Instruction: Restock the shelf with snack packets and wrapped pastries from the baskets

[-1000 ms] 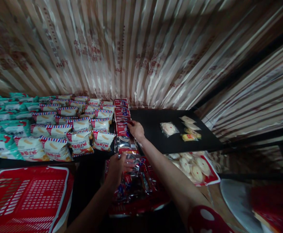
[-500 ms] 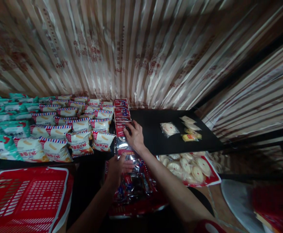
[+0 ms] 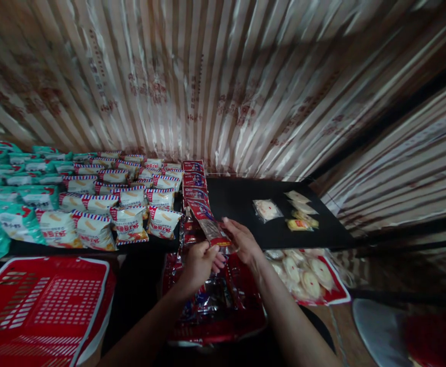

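- Packet [image 3: 207, 224], red with a dull brown-grey middle, slants between the two hands, its far end over the near part of the row [image 3: 194, 181] of red packs on the black table [image 3: 232, 196].
- Left hand [image 3: 200, 266] grips the near end, thumb on top, fingers curled beneath.
- Right hand [image 3: 244, 244] has its fingers stretched out at the packet's right edge; whether they pinch it, I cannot tell.
- Below the hands sits a red bin [image 3: 223, 334] of shiny red and blue packs [image 3: 207, 303], partly hidden by the forearms.
- White bags [image 3: 131, 224] crowd the row's left side, with green bags [image 3: 20, 224] beyond them; a red basket [image 3: 60, 306] stands in front.
- To the right, well apart from the row, lie a clear bag [image 3: 267, 210], pale packets [image 3: 299, 199] and a yellow packet [image 3: 299, 225].
- Nearer, a tray [image 3: 335, 288] holds pale rounds [image 3: 310, 283], partly behind the right forearm.
- Striped sheeting [image 3: 192, 76] closes off the back, printed with dark red characters too blurred to read.
- White bags carry bold red characters under a red, white and blue striped top edge; green bags have pale panels with dark lettering.
- Row packs show white lettering on red, with blue figures; the wording is unclear.
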A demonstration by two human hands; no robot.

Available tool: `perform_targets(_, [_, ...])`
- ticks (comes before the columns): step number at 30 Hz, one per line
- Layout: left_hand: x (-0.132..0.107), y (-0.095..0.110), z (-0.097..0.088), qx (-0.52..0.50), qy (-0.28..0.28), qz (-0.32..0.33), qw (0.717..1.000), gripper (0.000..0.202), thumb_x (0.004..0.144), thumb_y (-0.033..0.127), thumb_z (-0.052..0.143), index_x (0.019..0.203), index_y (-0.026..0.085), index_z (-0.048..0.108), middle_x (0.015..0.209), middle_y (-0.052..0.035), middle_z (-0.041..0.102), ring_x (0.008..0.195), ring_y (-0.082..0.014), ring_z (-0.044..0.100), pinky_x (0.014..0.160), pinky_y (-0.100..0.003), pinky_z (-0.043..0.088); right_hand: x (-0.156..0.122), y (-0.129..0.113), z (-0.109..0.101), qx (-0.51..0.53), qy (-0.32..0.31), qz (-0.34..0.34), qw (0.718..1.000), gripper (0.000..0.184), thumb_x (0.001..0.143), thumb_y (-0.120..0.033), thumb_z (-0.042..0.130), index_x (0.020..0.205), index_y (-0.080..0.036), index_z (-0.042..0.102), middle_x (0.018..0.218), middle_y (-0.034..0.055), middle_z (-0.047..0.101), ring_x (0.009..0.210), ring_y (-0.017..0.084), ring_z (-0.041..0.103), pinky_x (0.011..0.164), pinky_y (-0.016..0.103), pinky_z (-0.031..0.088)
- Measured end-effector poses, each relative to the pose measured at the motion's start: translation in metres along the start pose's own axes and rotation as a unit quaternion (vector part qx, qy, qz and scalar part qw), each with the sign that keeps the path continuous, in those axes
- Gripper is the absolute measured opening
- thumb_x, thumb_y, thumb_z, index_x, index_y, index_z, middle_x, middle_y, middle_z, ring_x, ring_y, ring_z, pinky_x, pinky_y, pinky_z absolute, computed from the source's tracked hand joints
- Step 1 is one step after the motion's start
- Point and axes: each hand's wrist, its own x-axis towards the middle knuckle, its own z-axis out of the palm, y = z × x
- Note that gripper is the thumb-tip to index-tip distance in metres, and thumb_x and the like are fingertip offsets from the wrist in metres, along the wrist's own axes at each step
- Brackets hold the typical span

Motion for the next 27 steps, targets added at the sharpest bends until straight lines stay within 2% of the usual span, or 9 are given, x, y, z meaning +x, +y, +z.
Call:
perform_targets(2, [-0.002, 0.0, 0.004, 0.084, -0.01, 0.039, 0.996, 0.035, 0.084, 0.042, 0.044, 0.07, 0.014, 0.06, 0.066, -0.006, 0.067, 0.05, -0.0126, 0.059, 0.049, -0.025, 0.046, -0.006, -0.004, -0.008, 0.061, -0.072, 0.052, 0.994, 0.026, 0.069, -0.035, 0.073, 0.082, -0.016, 0.061, 0.067, 0.002, 0.067, 0.053, 0.014, 0.06, 0.051, 0.025, 0.049])
perform_targets(4, [-0.006, 0.0, 0.003, 0.193, -0.011, 0.116, 0.974, 0.033, 0.086, 0.037, 0.043, 0.074, 0.015, 0.064, 0.073, -0.0066, 0.069, 0.063, -0.0162, 0.062, 0.059, -0.03, 0.05, -0.008, -0.006, -0.015, 0.105, -0.116, 0.084, 0.984, 0.021, 0.074, -0.032, 0.07, 0.08, -0.015, 0.062, 0.066, 0.002, 0.067, 0.053, 0.013, 0.061, 0.05, 0.024, 0.05])
perform_targets(8, [-0.011, 0.003, -0.012, 0.363, 0.009, 0.291, 0.885, 0.026, 0.084, 0.039, 0.053, 0.091, 0.017, 0.067, 0.099, -0.0081, 0.069, 0.103, -0.0238, 0.058, 0.09, -0.041, 0.046, -0.002, -0.008, -0.029, 0.236, -0.119, 0.109, 0.958, 0.005, 0.082, -0.019, 0.06, 0.084, -0.015, 0.062, 0.067, 0.0, 0.066, 0.056, 0.009, 0.062, 0.052, 0.018, 0.051])
perform_targets(12, [0.002, 0.001, -0.03, 0.509, 0.076, 0.327, 0.793, 0.038, 0.087, 0.036, 0.049, 0.115, 0.013, 0.059, 0.13, -0.014, 0.054, 0.132, -0.0303, 0.034, 0.105, -0.05, 0.033, 0.009, -0.01, -0.038, 0.313, -0.069, 0.118, 0.94, 0.011, 0.086, -0.013, 0.052, 0.084, -0.017, 0.063, 0.066, -0.0006, 0.066, 0.057, 0.008, 0.063, 0.054, 0.018, 0.053])
perform_targets(15, [0.019, -0.006, -0.035, 0.581, 0.112, 0.321, 0.74, 0.045, 0.087, 0.035, 0.048, 0.125, 0.011, 0.052, 0.139, -0.0162, 0.045, 0.138, -0.0314, 0.022, 0.11, -0.053, 0.025, 0.014, -0.009, -0.041, 0.328, -0.036, 0.132, 0.935, 0.012, 0.086, -0.014, 0.052, 0.084, -0.017, 0.063, 0.069, 0.0006, 0.069, 0.06, 0.01, 0.065, 0.053, 0.018, 0.054])
perform_targets(19, [0.028, -0.012, -0.036, 0.61, 0.119, 0.312, 0.719, 0.052, 0.084, 0.043, 0.051, 0.127, 0.014, 0.05, 0.141, -0.0153, 0.042, 0.138, -0.0328, 0.021, 0.11, -0.056, 0.019, 0.015, -0.005, -0.038, 0.336, -0.024, 0.129, 0.933, 0.013, 0.086, -0.013, 0.052, 0.084, -0.017, 0.064, 0.069, 0.0001, 0.07, 0.06, 0.009, 0.066, 0.054, 0.017, 0.055])
perform_targets(23, [0.019, -0.012, -0.037, 0.613, 0.098, 0.313, 0.719, 0.058, 0.08, 0.045, 0.055, 0.129, 0.015, 0.048, 0.143, -0.0146, 0.039, 0.138, -0.0342, 0.019, 0.109, -0.058, 0.018, 0.014, -0.005, -0.03, 0.308, -0.012, 0.124, 0.943, 0.018, 0.089, -0.015, 0.047, 0.08, -0.017, 0.063, 0.064, -0.0005, 0.07, 0.056, 0.009, 0.065, 0.052, 0.018, 0.054])
perform_targets(27, [0.008, -0.01, -0.035, 0.615, 0.09, 0.302, 0.723, 0.059, 0.079, 0.044, 0.056, 0.13, 0.015, 0.046, 0.142, -0.0162, 0.04, 0.137, -0.0346, 0.022, 0.107, -0.059, 0.024, 0.011, -0.008, -0.016, 0.283, -0.007, 0.124, 0.951, 0.018, 0.09, -0.017, 0.047, 0.078, -0.018, 0.062, 0.063, -0.001, 0.069, 0.054, 0.009, 0.065, 0.051, 0.017, 0.053])
